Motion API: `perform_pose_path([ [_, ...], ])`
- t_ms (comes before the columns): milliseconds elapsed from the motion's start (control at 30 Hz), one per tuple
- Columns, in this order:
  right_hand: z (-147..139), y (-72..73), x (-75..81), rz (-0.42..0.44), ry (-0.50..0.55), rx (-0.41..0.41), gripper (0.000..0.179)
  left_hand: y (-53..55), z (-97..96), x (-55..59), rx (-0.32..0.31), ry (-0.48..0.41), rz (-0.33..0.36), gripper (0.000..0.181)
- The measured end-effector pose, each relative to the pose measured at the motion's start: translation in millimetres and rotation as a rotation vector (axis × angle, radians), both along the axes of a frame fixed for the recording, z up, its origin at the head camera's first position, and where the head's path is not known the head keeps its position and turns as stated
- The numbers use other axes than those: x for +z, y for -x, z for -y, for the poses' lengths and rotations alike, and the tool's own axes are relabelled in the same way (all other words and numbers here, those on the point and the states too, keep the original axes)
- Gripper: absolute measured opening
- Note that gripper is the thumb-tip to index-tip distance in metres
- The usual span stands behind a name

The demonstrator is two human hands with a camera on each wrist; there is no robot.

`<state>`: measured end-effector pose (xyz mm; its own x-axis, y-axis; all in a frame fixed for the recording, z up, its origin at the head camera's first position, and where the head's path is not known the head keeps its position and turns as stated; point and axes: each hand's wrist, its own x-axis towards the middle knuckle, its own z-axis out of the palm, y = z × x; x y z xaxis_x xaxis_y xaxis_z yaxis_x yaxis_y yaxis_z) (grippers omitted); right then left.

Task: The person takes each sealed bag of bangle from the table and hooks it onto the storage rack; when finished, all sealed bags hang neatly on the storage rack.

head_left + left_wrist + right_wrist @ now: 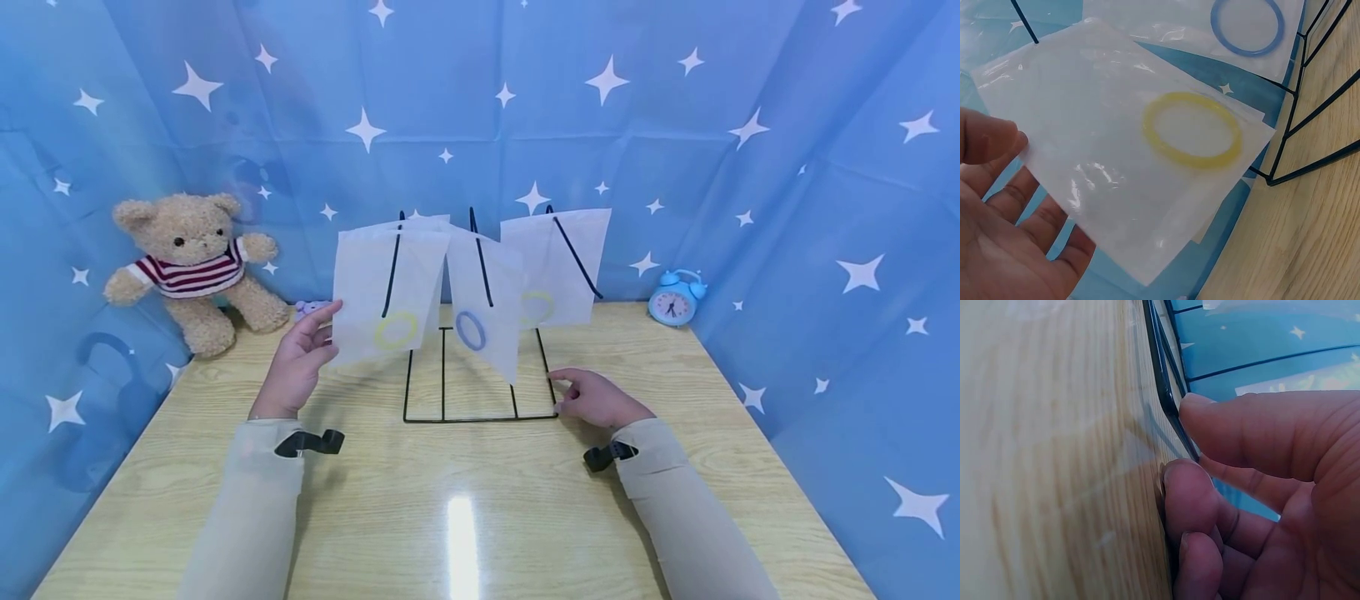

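A black wire rack [480, 419] stands on the table, with three hooks rising from it. White translucent bags hang from the hooks: a left bag [367, 283] with a yellow ring [1192, 131], a middle bag [495, 275] with a blue ring [471, 331], and a right bag [547, 250] with a yellowish ring. Behind the left bag shows the edge of another sheet. My left hand [296, 367] touches the left bag's side edge, its fingers fairly straight along it. At the rack's front right corner, my right hand [596, 398] holds the wire between thumb and curled fingers.
A teddy bear [191, 250] in a striped sweater sits at the back left. Beside it a small purple item [309, 308] is partly hidden by the left hand. A blue alarm clock [675, 298] stands at the back right, before a starry blue curtain [450, 83].
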<state>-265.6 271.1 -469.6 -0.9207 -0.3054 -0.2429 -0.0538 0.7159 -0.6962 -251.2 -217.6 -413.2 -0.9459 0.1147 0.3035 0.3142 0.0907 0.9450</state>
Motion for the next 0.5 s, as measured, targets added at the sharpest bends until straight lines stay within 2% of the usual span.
perform_pose_path([
  [133,-1.0,1.6,-1.2,0.019,0.014,-0.010,0.065,-0.1,1.5,-0.6,-0.013,-0.022,0.004,0.057],
  [300,-2.9,2.5,-3.9,0.018,0.020,-0.011,0.063,0.5,3.1,-2.9,-0.003,0.004,-0.002,0.054],
  [500,-5.0,2.3,-5.5,0.036,0.045,-0.004,0.061,1.4,2.7,-5.4,0.004,-0.011,0.026,0.053],
])
